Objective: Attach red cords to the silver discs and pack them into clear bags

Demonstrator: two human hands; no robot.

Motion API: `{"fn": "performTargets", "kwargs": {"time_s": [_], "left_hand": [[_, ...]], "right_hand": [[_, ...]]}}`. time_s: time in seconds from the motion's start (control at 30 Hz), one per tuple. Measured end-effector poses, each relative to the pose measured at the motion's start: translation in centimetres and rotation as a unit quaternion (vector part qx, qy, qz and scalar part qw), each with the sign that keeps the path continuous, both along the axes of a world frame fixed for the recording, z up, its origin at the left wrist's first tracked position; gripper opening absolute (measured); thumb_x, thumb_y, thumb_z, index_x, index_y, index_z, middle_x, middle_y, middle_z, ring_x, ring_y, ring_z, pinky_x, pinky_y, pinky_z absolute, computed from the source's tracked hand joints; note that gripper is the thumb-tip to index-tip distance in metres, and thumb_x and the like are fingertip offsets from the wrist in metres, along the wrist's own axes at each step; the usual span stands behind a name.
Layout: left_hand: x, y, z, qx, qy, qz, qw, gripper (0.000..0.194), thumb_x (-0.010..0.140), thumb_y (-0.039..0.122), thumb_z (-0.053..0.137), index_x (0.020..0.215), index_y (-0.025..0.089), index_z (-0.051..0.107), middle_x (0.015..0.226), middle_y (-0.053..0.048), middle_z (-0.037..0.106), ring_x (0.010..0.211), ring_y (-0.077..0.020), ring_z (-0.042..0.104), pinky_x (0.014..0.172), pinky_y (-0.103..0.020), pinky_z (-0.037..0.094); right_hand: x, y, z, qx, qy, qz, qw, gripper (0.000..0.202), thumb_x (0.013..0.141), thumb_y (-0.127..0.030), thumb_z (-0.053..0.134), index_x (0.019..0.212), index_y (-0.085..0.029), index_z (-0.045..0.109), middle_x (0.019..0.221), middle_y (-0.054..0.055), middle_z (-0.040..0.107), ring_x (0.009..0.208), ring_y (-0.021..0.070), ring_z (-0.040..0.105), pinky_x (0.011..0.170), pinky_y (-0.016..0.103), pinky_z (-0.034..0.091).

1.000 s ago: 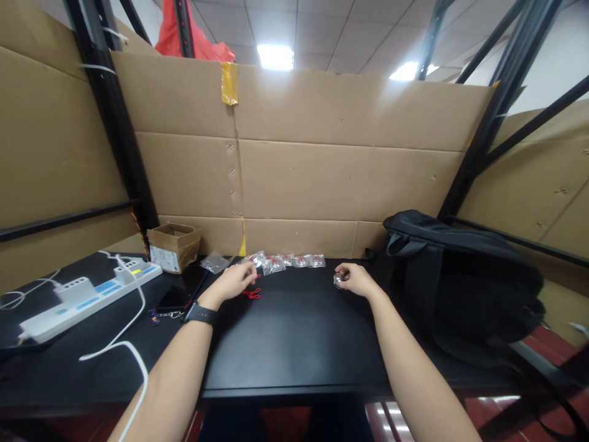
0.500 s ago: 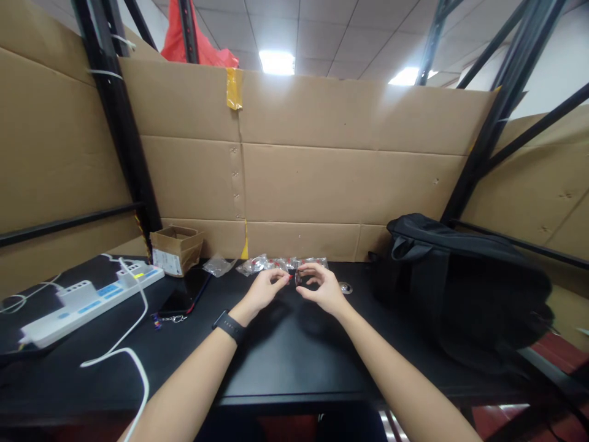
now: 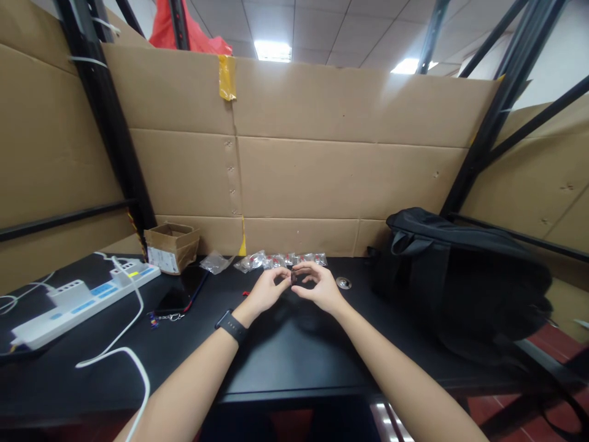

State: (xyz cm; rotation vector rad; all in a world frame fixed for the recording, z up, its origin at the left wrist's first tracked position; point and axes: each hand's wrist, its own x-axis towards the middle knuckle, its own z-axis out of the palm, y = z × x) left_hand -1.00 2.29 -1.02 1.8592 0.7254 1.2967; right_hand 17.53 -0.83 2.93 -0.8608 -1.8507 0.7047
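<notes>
Dark and shiny, a small round piece (image 3: 294,277) is held up between the two hands, above the middle of the table (image 3: 294,362). The right hand (image 3: 323,290) grips it between curled fingers and thumb. The left hand (image 3: 265,291) has its thumb and fingertips nearly together at the other side; whether they pinch anything is hidden.

Work on this one piece looks underway rather than complete: it is between the fingers, and no finished join can be made out. One silver disc (image 3: 343,283) lies loose to the right, out of any wrapper. A bit of red cord (image 3: 245,293) shows beside the left hand. Behind the hands, several clear packets (image 3: 251,262) with red bits inside lie in a row, apparently unopened; they overlap too much for a sure count.

Farther out, counted singly: one crumpled plastic wrapper (image 3: 216,262), one open cardboard box (image 3: 172,248), one phone (image 3: 184,291) with a chain (image 3: 172,317) beside it, one white power strip (image 3: 73,316) carrying two adapters (image 3: 69,293), and one black bag (image 3: 464,282) at the right. One watch (image 3: 233,326) is on the left wrist.
</notes>
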Motion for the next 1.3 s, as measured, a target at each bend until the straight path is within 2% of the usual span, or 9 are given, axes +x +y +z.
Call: {"fn": "performTargets", "kwargs": {"time_s": [0.3,0.5,0.7,0.87,0.97,1.07,1.3], "left_hand": [[-0.1,-0.4,0.4,-0.012,0.002,-0.013,1.0,0.026,0.088,0.039,0.062,0.094,0.016,0.072,0.095,-0.007,0.073,0.09,-0.0205,0.065,0.087,-0.031,0.049],[0.0,-0.7,0.6,-0.006,0.054,0.043,0.998,0.02,0.086,0.034,0.062,0.089,0.017,0.073,0.089,-0.006,0.073,0.086,-0.021,0.065,0.085,-0.031,0.049],[-0.1,-1.0,1.2,-0.018,0.03,-0.001,0.999,0.025,0.089,0.037,0.059,0.091,0.015,0.071,0.09,-0.006,0.073,0.085,-0.0201,0.065,0.083,-0.029,0.048],[-0.3,-0.8,0.7,0.009,0.099,0.041,0.994,0.017,0.087,0.031,0.058,0.084,0.017,0.068,0.085,-0.002,0.072,0.08,-0.0188,0.064,0.078,-0.027,0.047],[-0.4,-0.6,0.5,0.007,0.104,0.052,0.993,0.016,0.086,0.03,0.059,0.086,0.018,0.069,0.087,-0.002,0.073,0.082,-0.0193,0.065,0.079,-0.028,0.048],[-0.5,-0.6,0.6,0.007,0.097,0.051,0.994,0.017,0.086,0.03,0.058,0.088,0.019,0.07,0.09,-0.003,0.074,0.084,-0.0197,0.065,0.081,-0.028,0.048],[-0.6,-1.4,1.0,0.033,0.149,0.092,0.984,0.014,0.086,0.028,0.058,0.089,0.021,0.069,0.089,-0.002,0.073,0.084,-0.0208,0.066,0.08,-0.029,0.046]], "right_hand": [[0.1,-0.3,0.4,0.03,-0.031,-0.018,0.999,0.044,0.071,-0.025,0.078,0.112,-0.024,0.064,0.11,0.007,0.071,0.102,0.0236,0.068,0.077,0.033,0.055],[0.0,-0.6,0.7,0.043,-0.043,-0.013,0.998,0.043,0.071,-0.022,0.077,0.113,-0.025,0.065,0.109,0.005,0.071,0.1,0.0221,0.068,0.078,0.032,0.055],[0.0,-0.8,1.0,0.055,-0.051,-0.023,0.997,0.041,0.071,-0.022,0.077,0.111,-0.025,0.066,0.107,0.004,0.072,0.099,0.0217,0.069,0.077,0.031,0.054],[0.1,-0.7,0.8,0.05,-0.06,-0.027,0.997,0.041,0.072,-0.025,0.078,0.111,-0.025,0.066,0.106,0.005,0.073,0.097,0.0222,0.069,0.076,0.031,0.054],[0.1,-0.6,0.7,0.048,-0.065,-0.02,0.996,0.04,0.071,-0.025,0.078,0.11,-0.025,0.067,0.104,0.004,0.073,0.095,0.0219,0.07,0.076,0.032,0.054],[0.1,-0.6,0.6,0.046,-0.065,-0.013,0.997,0.041,0.071,-0.026,0.078,0.11,-0.025,0.067,0.104,0.004,0.074,0.095,0.0222,0.07,0.075,0.032,0.054],[0.0,-0.6,0.6,0.05,-0.068,-0.023,0.996,0.04,0.071,-0.025,0.078,0.11,-0.026,0.068,0.104,0.004,0.074,0.095,0.022,0.07,0.076,0.031,0.053]]}}
